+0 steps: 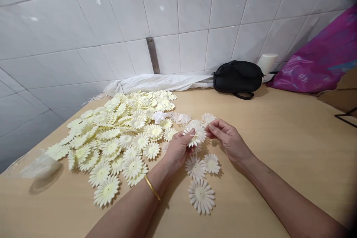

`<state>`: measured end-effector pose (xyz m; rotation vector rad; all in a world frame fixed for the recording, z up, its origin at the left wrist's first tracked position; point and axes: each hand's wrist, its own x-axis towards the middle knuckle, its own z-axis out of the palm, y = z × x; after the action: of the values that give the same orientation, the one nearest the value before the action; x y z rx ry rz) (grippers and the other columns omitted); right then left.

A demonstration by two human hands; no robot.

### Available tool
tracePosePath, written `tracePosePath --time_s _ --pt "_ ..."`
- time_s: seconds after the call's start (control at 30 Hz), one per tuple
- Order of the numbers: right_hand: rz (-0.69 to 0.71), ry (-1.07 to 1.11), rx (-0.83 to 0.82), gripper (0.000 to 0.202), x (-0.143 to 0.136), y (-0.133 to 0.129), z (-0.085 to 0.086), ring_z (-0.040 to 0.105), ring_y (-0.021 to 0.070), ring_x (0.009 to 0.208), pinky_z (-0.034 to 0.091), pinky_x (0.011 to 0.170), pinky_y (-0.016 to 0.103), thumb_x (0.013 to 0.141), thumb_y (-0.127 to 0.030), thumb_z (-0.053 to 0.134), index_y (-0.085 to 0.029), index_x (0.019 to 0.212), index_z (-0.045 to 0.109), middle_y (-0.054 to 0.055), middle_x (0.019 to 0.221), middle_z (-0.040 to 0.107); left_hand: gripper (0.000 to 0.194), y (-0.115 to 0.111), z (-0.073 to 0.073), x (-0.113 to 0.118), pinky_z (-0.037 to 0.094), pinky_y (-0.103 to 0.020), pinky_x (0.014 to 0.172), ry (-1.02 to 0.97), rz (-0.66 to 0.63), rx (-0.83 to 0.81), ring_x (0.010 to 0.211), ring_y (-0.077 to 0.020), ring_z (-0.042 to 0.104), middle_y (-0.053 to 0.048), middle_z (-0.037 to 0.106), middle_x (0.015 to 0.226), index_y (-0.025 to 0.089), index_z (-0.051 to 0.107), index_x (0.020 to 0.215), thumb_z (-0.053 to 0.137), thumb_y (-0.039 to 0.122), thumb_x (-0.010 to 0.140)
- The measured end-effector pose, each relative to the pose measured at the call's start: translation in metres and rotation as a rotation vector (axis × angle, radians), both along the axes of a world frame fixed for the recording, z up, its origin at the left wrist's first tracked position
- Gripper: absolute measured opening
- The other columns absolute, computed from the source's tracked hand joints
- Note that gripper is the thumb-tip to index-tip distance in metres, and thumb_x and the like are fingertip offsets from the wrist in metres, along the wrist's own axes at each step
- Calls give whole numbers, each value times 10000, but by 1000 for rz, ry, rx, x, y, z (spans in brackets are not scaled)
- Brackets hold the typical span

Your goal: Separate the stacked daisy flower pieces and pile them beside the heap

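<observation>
My left hand (178,149) is closed on a white fabric flower (197,134), thumb on top of its petals. A short, thin pale strip lies across that flower near my thumb. My right hand (230,141) is closed in a pinch at the flower's right edge; what is between its fingertips is too small to make out. Around and below my hands lie loose white flowers (201,196), among them a smaller white flower (212,163). A large heap of pale yellow flowers (111,147) spreads to the left of my left hand.
Against the tiled wall lie a white cloth (167,83), a black zip case (238,78) and a white bottle (267,63). A purple bag (312,59) stands at the right rear. A clear plastic bag (40,166) lies near the table's left edge.
</observation>
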<state>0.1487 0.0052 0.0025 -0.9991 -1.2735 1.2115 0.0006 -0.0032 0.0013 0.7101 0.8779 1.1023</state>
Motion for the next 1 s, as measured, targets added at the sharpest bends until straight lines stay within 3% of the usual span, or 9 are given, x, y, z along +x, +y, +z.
tracePosePath --time_s 0.1,0.2,0.37,0.53,0.6,0.7,0.8,1.0 --pt "179 5 0 229 -5 -6 2 499 113 695 391 637 244 686 -341 638 -197 849 563 -1 781 554 256 -4 2 2 236 -163 352 -30 -33 18 365 -27 372 38 478 479 119 551 653 727 273 550" --pt "286 18 -8 192 -10 -10 1 485 112 647 383 610 250 683 -326 643 -184 769 547 -16 692 532 285 -7 2 5 232 -170 355 -55 -64 25 356 -29 362 40 451 438 113 540 602 721 328 563" --pt "86 10 15 210 -6 -3 -3 420 94 578 338 567 237 649 -329 668 -180 627 523 -40 589 461 308 -5 1 4 265 -191 362 -44 -29 3 356 -44 391 16 503 460 116 558 606 700 388 585" --pt "-101 84 -43 245 2 7 -4 417 93 581 335 568 229 621 -350 683 -185 606 502 -35 600 477 242 -1 2 1 424 -227 508 -30 73 22 541 -110 557 -40 625 660 119 591 736 719 230 562" --pt "-95 105 -70 251 3 8 -4 413 90 572 326 554 224 617 -354 685 -184 615 499 -34 591 483 232 -1 2 0 446 -253 553 -23 85 41 576 -130 577 -43 633 676 129 567 720 703 135 532" --pt "-75 82 -57 252 1 6 -4 390 85 554 297 520 218 616 -363 684 -185 655 510 -40 584 466 237 -1 2 -2 409 -236 477 5 53 22 503 -119 545 -18 616 633 156 535 717 648 83 523" --pt "-72 -15 14 237 -2 2 -6 353 82 533 273 497 218 642 -369 660 -186 667 512 -50 565 423 185 -2 3 -2 351 -196 435 52 33 15 453 -84 489 10 567 575 156 555 731 644 155 568" --pt "22 -169 115 191 -8 -6 -3 368 97 548 288 509 231 726 -371 574 -186 688 542 -36 592 443 253 -7 4 3 384 -216 558 92 -38 164 536 -82 491 2 549 597 122 591 678 704 325 576"
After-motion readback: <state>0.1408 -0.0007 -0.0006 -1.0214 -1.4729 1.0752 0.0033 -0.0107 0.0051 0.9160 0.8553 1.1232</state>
